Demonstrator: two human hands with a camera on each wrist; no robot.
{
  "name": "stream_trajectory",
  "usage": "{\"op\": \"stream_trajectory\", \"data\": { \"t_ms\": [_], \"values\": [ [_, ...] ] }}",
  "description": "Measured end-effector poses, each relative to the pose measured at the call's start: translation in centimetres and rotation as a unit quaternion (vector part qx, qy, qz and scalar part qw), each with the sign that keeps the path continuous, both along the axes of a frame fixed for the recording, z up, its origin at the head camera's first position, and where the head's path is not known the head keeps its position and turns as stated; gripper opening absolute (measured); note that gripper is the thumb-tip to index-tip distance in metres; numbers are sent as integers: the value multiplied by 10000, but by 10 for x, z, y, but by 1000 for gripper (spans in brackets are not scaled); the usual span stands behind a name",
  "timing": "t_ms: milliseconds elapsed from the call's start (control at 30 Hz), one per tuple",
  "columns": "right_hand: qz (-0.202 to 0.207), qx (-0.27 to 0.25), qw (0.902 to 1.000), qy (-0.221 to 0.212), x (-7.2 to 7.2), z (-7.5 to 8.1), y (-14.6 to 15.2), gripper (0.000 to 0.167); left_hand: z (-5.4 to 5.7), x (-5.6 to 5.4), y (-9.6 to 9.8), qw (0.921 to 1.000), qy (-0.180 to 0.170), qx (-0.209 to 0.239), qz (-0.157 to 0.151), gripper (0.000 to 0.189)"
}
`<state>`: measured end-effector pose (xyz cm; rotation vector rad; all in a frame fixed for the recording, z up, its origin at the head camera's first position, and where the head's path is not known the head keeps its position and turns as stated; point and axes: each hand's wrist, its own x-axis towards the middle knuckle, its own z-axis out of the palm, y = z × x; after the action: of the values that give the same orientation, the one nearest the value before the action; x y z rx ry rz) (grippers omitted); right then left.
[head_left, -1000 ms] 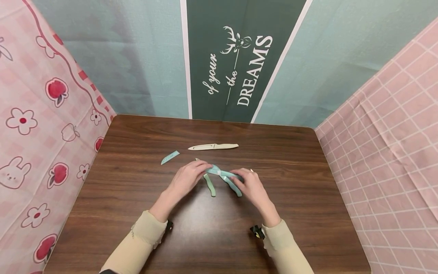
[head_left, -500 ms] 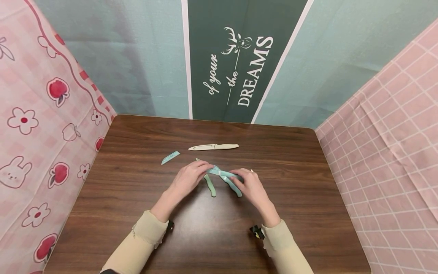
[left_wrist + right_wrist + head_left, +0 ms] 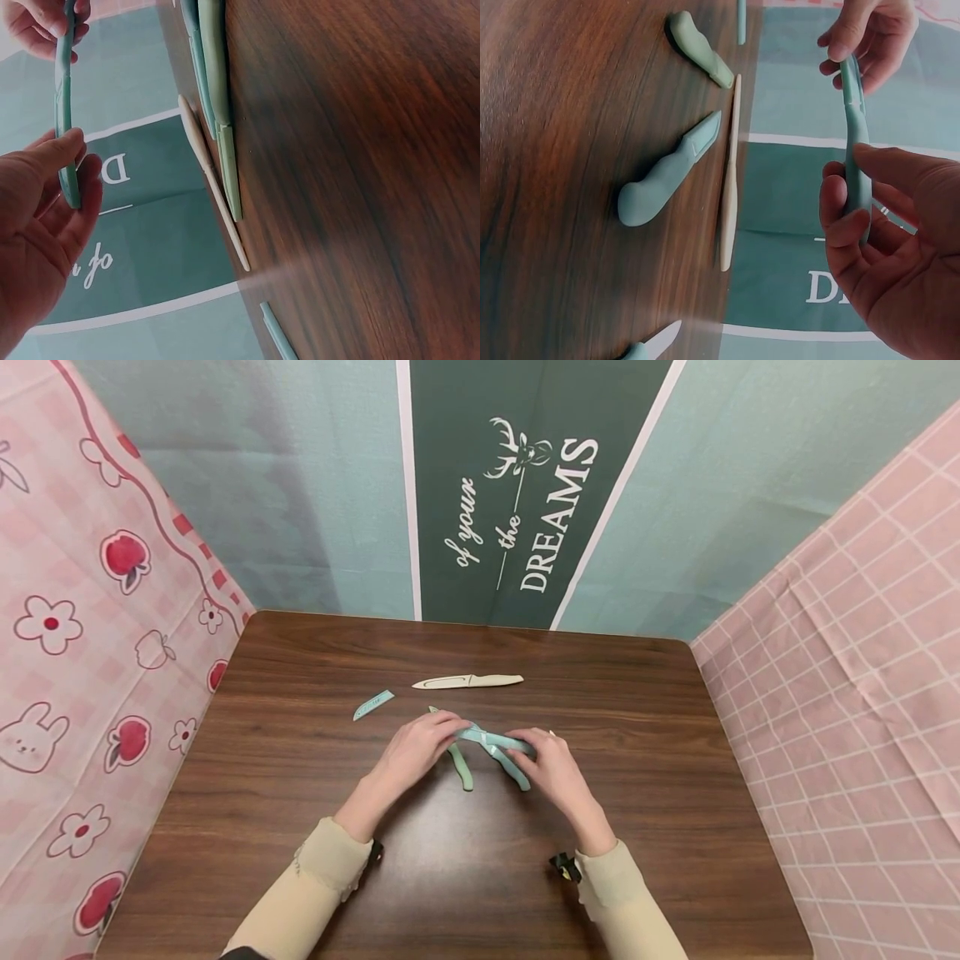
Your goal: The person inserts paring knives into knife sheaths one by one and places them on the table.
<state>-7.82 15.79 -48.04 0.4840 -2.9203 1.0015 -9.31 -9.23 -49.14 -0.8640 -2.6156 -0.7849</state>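
Note:
Both hands hold a light-blue paring knife (image 3: 507, 742) in the air above the middle of the table. The left hand (image 3: 411, 750) pinches its sheathed blade end (image 3: 67, 184) between thumb and fingers. Around the handle (image 3: 857, 180) curl the fingers of the right hand (image 3: 557, 770). Below lie another blue knife (image 3: 514, 772) with its blade covered and a green knife (image 3: 462, 768), partly hidden by the left hand. In the right wrist view, a knife with a bare blade (image 3: 662, 341) shows at the bottom edge; in the head view the right hand mostly hides it.
A cream knife (image 3: 495, 680) in its sheath lies behind the hands. To its left is a loose light-blue blade sheath (image 3: 372, 705). The brown wooden table (image 3: 637, 710) is bordered by a hanging green cloth (image 3: 480, 568) and pink cloths on both sides.
The held knife has turned slightly, so its sheathed blade now looks narrower from above. Both hands stay nearly in place, and the things on the table have not moved.

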Motion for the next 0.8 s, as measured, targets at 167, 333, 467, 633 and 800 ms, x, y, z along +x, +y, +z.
{"op": "stream_trajectory", "data": {
  "t_ms": [167, 333, 467, 633, 800],
  "values": [
    [-114, -116, 9998, 90, -5, -3, 5, 24, -3, -4, 1, 9999, -21, -127, -42, 42],
    [-296, -216, 9993, 120, -12, -7, 9, 22, -8, -8, 1, 9996, -273, 18, -61, 47],
    [-481, -246, 9984, 186, -17, -9, 11, 22, -12, -13, 3, 9989, -383, 252, -57, 38],
    [-594, -181, 9976, 315, -24, -10, 12, 24, -15, -22, 5, 9990, -338, 308, -19, 35],
    [-589, 35, 9977, 344, -34, -13, 16, 24, -17, -30, 9, 9993, -184, 300, 80, 35]
  ]
}}
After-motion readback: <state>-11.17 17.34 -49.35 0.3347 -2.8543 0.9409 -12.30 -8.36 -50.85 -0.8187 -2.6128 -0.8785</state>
